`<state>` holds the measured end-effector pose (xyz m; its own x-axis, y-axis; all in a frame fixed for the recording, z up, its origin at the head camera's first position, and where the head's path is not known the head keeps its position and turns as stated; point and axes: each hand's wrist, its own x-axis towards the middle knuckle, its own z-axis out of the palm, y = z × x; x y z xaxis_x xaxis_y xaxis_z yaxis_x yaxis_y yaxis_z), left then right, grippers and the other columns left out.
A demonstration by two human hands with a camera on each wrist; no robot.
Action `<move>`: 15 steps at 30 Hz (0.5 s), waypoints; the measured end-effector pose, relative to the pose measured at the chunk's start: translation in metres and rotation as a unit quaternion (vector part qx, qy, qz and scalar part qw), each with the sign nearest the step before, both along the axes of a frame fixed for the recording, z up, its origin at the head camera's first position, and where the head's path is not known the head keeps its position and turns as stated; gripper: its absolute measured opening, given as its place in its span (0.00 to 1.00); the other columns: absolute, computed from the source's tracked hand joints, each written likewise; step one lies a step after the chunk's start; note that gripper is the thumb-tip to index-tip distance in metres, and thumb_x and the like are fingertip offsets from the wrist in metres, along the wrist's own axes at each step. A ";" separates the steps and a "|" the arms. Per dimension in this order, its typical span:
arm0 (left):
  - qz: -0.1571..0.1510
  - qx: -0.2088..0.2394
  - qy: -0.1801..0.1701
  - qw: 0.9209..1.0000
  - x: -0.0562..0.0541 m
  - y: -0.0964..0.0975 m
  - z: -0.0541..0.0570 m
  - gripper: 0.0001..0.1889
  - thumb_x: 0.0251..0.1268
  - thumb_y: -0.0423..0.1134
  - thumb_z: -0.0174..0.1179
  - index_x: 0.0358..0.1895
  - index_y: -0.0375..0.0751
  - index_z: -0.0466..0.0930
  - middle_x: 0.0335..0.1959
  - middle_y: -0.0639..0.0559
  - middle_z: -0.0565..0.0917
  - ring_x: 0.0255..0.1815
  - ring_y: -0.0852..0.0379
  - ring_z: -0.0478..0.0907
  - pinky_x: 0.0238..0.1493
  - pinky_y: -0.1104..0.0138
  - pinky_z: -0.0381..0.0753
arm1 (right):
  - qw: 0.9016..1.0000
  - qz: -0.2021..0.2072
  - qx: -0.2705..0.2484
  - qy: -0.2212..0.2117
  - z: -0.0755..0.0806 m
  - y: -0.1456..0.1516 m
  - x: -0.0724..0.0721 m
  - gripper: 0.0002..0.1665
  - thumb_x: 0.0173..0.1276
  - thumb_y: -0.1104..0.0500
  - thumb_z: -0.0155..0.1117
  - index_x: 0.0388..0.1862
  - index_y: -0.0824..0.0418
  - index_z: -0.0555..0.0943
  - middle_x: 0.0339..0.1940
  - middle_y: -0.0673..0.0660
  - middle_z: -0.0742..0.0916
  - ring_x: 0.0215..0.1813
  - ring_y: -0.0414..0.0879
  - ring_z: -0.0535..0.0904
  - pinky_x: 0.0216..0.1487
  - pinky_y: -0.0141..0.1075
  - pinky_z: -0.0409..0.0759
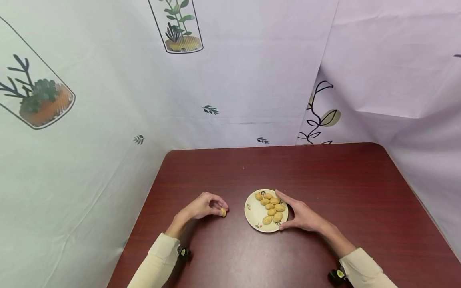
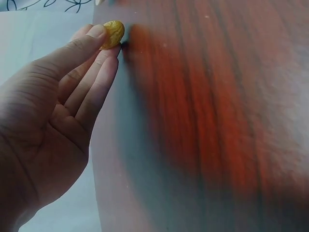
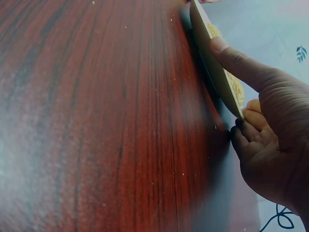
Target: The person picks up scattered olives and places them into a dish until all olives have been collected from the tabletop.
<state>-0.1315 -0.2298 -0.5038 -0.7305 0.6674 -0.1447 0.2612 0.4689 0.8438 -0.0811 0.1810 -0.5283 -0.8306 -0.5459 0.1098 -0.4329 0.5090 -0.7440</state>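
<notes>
My left hand (image 1: 202,206), left of the plate, pinches a small yellow, wrinkled oval piece (image 2: 114,35) between thumb and fingertips, close to the tabletop. It looks like dried fruit, though the exact kind cannot be told. A round cream plate (image 1: 255,218) with small printed motifs on its rim stands on the table, bearing several similar yellow pieces (image 1: 271,212) mostly over its right half. At the plate's right side, my right hand (image 1: 304,216) grips the rim, thumb at the near edge and fingers at the far edge. In the right wrist view its thumb (image 3: 241,63) lies over the rim.
The dark red wood-grain table (image 1: 230,256) reaches back to a pale fabric wall (image 1: 252,80) printed with plants and leaves. Another fabric panel (image 1: 90,192) runs along the table's left edge. Each wrist wears a small black device (image 1: 184,253).
</notes>
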 end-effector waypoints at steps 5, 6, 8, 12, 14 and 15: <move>0.012 0.002 0.012 1.000 -0.004 0.007 0.005 0.09 0.63 0.31 0.76 0.46 0.42 0.92 0.41 0.56 0.92 0.44 0.60 0.90 0.47 0.66 0.89 | 1.000 -0.001 0.001 -0.003 0.000 0.000 0.000 0.71 0.50 0.42 0.90 0.85 0.65 0.62 0.84 0.61 0.69 0.80 0.59 0.67 0.75 0.54 0.70; 0.013 0.003 0.019 1.000 -0.005 0.009 0.006 0.09 0.63 0.31 0.76 0.46 0.42 0.92 0.40 0.56 0.92 0.44 0.60 0.90 0.47 0.67 0.89 | 1.000 -0.001 0.001 -0.003 0.000 0.000 0.000 0.71 0.50 0.42 0.90 0.85 0.65 0.62 0.84 0.61 0.69 0.80 0.60 0.67 0.75 0.54 0.70; 0.015 0.005 0.032 0.999 -0.007 0.013 0.008 0.10 0.62 0.31 0.77 0.46 0.42 0.92 0.40 0.56 0.92 0.43 0.60 0.90 0.46 0.67 0.89 | 1.000 -0.001 0.000 -0.003 0.000 0.000 0.000 0.71 0.50 0.42 0.90 0.85 0.65 0.62 0.83 0.61 0.69 0.80 0.60 0.67 0.75 0.53 0.70; 0.016 0.016 0.050 0.999 -0.011 0.022 0.012 0.11 0.63 0.32 0.77 0.48 0.42 0.92 0.41 0.56 0.92 0.42 0.60 0.90 0.46 0.67 0.89 | 1.000 0.000 -0.002 -0.001 0.000 0.000 0.000 0.71 0.50 0.43 0.90 0.85 0.65 0.62 0.83 0.61 0.69 0.80 0.60 0.67 0.76 0.53 0.70; 0.014 0.025 0.054 0.998 -0.012 0.027 0.013 0.11 0.64 0.32 0.76 0.48 0.42 0.91 0.42 0.55 0.92 0.42 0.61 0.90 0.46 0.66 0.89 | 1.000 0.000 -0.002 0.001 0.000 0.000 0.000 0.71 0.50 0.43 0.90 0.85 0.65 0.62 0.83 0.62 0.69 0.80 0.60 0.67 0.76 0.52 0.70; 0.012 0.029 0.055 0.998 -0.012 0.029 0.014 0.11 0.64 0.32 0.76 0.49 0.42 0.91 0.43 0.55 0.93 0.43 0.61 0.90 0.46 0.66 0.89 | 1.000 0.001 -0.002 0.002 0.000 0.000 0.000 0.70 0.50 0.43 0.91 0.84 0.65 0.62 0.83 0.62 0.69 0.80 0.60 0.67 0.76 0.52 0.70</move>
<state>-0.1437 -0.2008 -0.4900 -0.7558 0.6544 -0.0237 0.3433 0.4268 0.8366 -0.0808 0.1811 -0.5282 -0.8295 -0.5465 0.1155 -0.4364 0.5051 -0.7446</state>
